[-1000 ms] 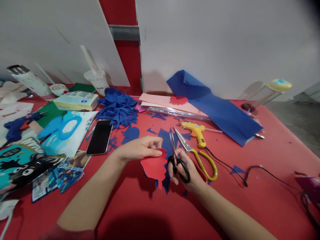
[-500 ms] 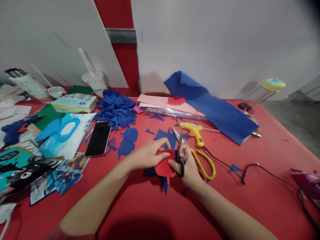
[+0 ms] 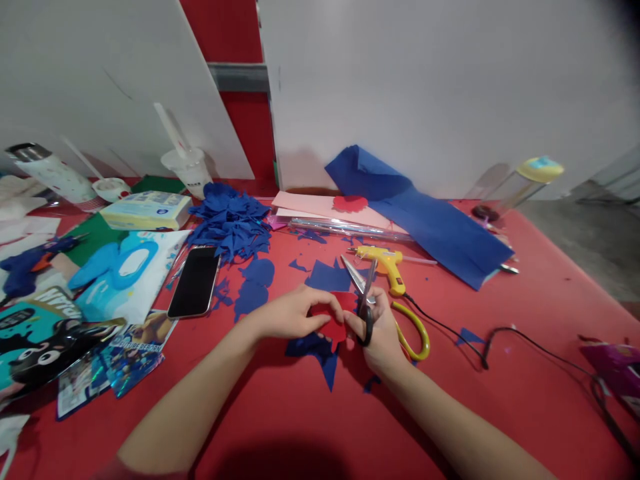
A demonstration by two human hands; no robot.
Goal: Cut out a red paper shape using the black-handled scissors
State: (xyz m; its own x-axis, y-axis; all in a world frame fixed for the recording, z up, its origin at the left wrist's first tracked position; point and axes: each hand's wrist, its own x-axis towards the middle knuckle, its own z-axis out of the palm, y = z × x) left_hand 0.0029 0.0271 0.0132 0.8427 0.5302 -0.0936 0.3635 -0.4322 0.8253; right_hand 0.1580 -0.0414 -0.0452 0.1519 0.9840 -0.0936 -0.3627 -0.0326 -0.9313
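Between my two hands is a piece of red paper (image 3: 338, 331) with a curved cut edge. My left hand (image 3: 305, 313) grips it from the left, fingers bent over its top. My right hand (image 3: 377, 330) holds black-handled scissors (image 3: 369, 313), their blades pointing up and away from me. The right thumb and fingertips also reach the red paper's edge. Blue paper scraps (image 3: 320, 357) lie beneath my hands. Just behind the scissors rests a second pair of scissors with yellow handles (image 3: 417, 333).
A yellow glue gun (image 3: 387, 263) with a black cord lies ahead on the right. Blue cut-outs are heaped in a pile (image 3: 230, 217) behind a phone (image 3: 195, 281). A long blue sheet (image 3: 430, 217) leans at the back, beside pink paper (image 3: 320, 202) and a red scalloped shape (image 3: 350, 203).
The scissors have moved off the red paper to the right. My hands have turned the paper, and the right fingers now meet its edge. The view has shifted slightly.
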